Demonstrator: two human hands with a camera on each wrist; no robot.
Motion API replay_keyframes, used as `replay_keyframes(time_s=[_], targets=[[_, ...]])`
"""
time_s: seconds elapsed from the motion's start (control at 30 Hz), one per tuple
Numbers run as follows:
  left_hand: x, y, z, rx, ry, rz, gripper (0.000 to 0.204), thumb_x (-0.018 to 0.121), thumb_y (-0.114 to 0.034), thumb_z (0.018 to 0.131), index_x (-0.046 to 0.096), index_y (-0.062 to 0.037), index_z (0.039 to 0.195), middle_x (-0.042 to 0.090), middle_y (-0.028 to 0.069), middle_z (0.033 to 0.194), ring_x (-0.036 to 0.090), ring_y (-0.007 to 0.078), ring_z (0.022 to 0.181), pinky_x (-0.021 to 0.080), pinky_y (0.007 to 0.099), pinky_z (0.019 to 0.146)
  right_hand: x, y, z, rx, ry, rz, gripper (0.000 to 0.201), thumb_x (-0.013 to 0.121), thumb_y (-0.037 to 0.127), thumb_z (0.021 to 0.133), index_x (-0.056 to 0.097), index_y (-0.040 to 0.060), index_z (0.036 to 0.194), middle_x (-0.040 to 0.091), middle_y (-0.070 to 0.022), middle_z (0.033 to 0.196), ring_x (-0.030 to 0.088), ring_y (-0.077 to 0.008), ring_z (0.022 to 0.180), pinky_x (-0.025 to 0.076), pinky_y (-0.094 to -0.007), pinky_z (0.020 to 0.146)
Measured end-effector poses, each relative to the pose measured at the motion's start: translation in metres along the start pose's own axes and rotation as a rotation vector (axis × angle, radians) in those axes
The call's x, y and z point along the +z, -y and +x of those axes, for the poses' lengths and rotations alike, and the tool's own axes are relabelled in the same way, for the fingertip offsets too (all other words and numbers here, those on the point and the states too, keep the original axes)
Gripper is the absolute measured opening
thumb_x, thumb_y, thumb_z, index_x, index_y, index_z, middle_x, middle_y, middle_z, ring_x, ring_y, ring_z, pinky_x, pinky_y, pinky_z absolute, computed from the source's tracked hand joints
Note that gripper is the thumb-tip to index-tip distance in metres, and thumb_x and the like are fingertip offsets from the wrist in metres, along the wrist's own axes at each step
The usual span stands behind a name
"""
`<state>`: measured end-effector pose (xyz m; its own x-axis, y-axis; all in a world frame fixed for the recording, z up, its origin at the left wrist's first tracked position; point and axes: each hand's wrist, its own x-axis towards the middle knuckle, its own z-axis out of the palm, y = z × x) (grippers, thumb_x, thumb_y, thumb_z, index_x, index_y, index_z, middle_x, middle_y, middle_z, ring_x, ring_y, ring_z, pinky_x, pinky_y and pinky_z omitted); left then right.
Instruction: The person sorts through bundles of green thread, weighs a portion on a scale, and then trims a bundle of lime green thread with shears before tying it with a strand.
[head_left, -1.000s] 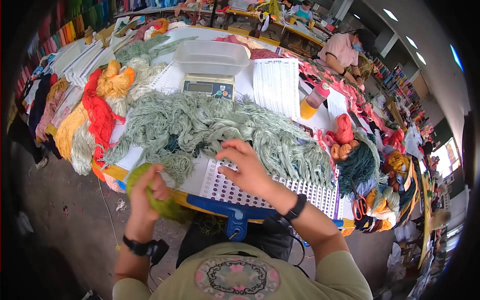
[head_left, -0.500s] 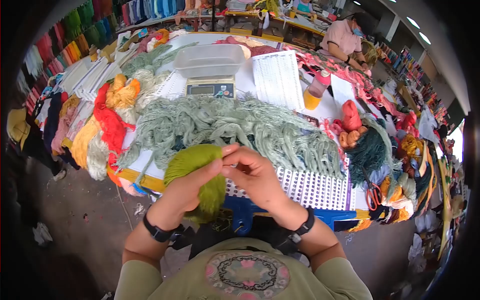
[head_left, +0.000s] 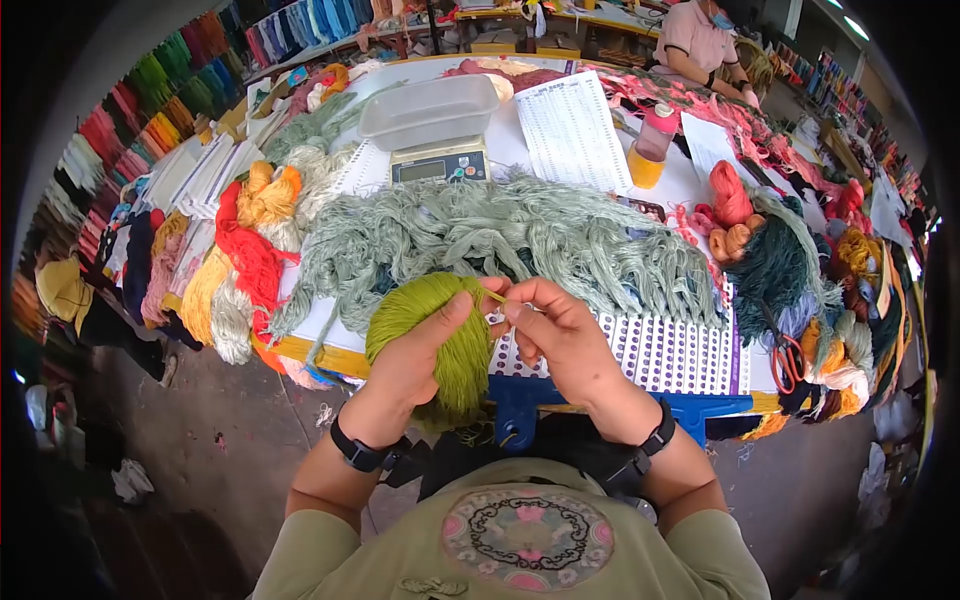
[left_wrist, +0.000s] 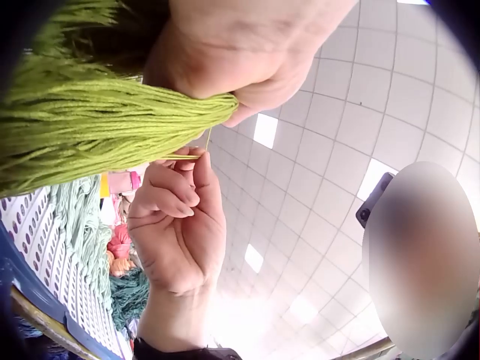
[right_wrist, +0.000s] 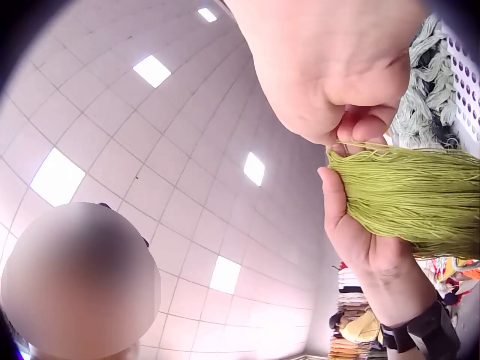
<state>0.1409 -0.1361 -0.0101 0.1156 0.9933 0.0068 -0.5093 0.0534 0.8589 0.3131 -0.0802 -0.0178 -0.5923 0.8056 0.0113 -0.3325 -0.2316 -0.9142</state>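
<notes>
A lime-green skein of thread (head_left: 420, 315) is held up in front of the table's near edge. My left hand (head_left: 412, 368) grips it, with the thumb along its right side and the other fingers mostly hidden behind it. At the skein's upper right end, my right hand (head_left: 572, 345) pinches a thin green strand (left_wrist: 184, 157) between thumb and forefinger. Both hands' fingertips are close together there. In the left wrist view the right hand (left_wrist: 180, 225) has its other fingers curled in. The right wrist view shows the skein's threads (right_wrist: 412, 195) hanging as a thick bundle.
A heap of grey-green yarn (head_left: 500, 245) spreads across the table behind a white board with rows of holes (head_left: 660, 350). Behind stand a scale (head_left: 440, 166) bearing a plastic tub (head_left: 432, 118), a printed sheet (head_left: 575, 130) and a bottle (head_left: 652, 150). Red-handled scissors (head_left: 788, 362) hang at right.
The left hand has brought the skein up and to the right, in front of me. The right hand has come from above the holed board to the skein and now pinches a strand.
</notes>
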Motion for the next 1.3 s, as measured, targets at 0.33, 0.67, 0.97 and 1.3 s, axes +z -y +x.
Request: replay_keyframes(time_s=[0.33,0.67,0.97,1.3], targets=[[0.009,0.005,0.002,-0.005,-0.073,0.023,0.038,0.051,-0.023,0.100,0.055,0.0027,0.127,0.061,0.0113,0.122,0.057,0.0170,0.112,0.044,0.0316,0.098,0.002,-0.031,0.009,-0.314,0.021,-0.163,0.007,0.059,0.010,0.095,0.063,0.0041,0.095,0.064,-0.0031,0.109,0.051,-0.0042,0.070,0.040,-0.0198,0.052],[0.009,0.007,0.002,-0.018,-0.141,0.085,0.031,0.051,-0.021,0.099,0.058,0.0011,0.120,0.062,0.0097,0.114,0.058,0.0170,0.105,0.047,0.0327,0.090,0.003,-0.015,0.002,-0.082,-0.029,0.024,0.005,0.063,0.005,0.088,0.066,0.0060,0.093,0.065,-0.0039,0.108,0.051,-0.0035,0.067,0.036,-0.0187,0.051],[-0.001,0.013,0.007,0.036,-0.119,-0.019,0.034,0.049,-0.026,0.100,0.059,0.0018,0.118,0.056,0.0141,0.128,0.056,0.0227,0.114,0.045,0.0370,0.098,-0.013,-0.018,0.007,0.089,-0.007,0.404,0.011,0.063,0.012,0.090,0.064,0.0047,0.099,0.064,-0.0068,0.112,0.056,-0.0051,0.069,0.039,-0.0189,0.051],[0.005,0.011,0.005,-0.010,-0.132,-0.043,0.033,0.052,-0.022,0.099,0.058,0.0022,0.120,0.055,0.0155,0.131,0.054,0.0231,0.118,0.043,0.0376,0.101,0.001,-0.028,0.012,-0.206,-0.009,-0.078,0.009,0.063,0.005,0.090,0.064,0.0046,0.099,0.063,0.0007,0.099,0.045,-0.0008,0.064,0.031,-0.0176,0.049]])
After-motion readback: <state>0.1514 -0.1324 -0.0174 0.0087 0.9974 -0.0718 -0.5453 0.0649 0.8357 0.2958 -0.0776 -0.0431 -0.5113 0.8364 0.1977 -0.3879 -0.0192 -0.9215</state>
